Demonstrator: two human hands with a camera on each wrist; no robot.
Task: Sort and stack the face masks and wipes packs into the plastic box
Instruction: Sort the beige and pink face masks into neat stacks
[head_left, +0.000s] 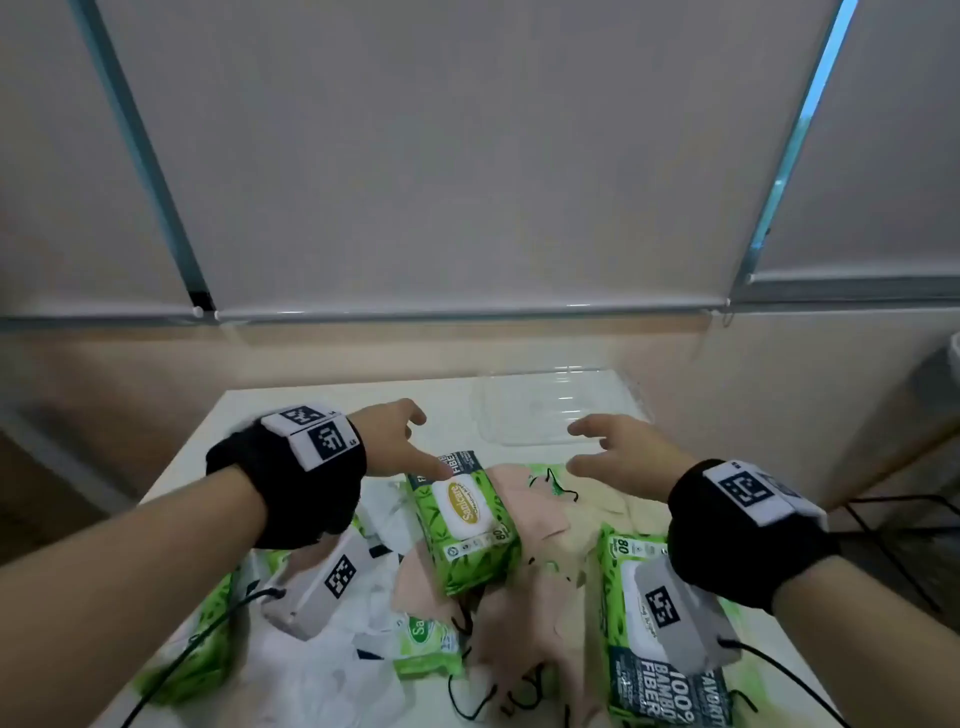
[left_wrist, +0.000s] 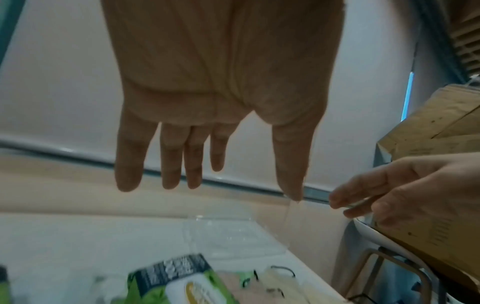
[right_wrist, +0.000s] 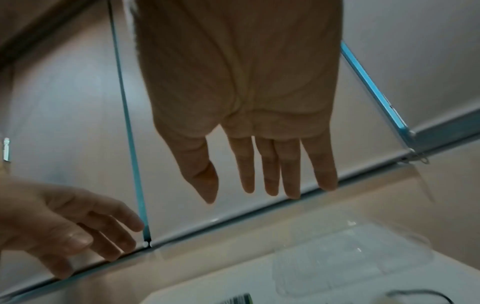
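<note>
My left hand (head_left: 423, 441) and right hand (head_left: 579, 447) hover open and empty above a pile on the white table (head_left: 291, 415). Under the left thumb lies a green wipes pack (head_left: 467, 519), resting on pink face masks (head_left: 524, 499). Another wipes pack (head_left: 654, 623) lies below my right wrist, and a third (head_left: 426, 644) is half buried by white masks (head_left: 363, 649). The clear plastic box (head_left: 561, 410) stands just beyond both hands. The left wrist view shows straight fingers (left_wrist: 171, 164) above the box (left_wrist: 233, 234). In the right wrist view the fingers (right_wrist: 270, 174) hang above the box (right_wrist: 350, 257).
Cream masks (head_left: 597, 504) with black ear loops lie right of centre, and a wipes pack (head_left: 197, 649) sits at the table's left edge. A wall with drawn blinds backs the table. A cardboard box (left_wrist: 441, 144) and a black metal frame (head_left: 893, 519) stand to the right.
</note>
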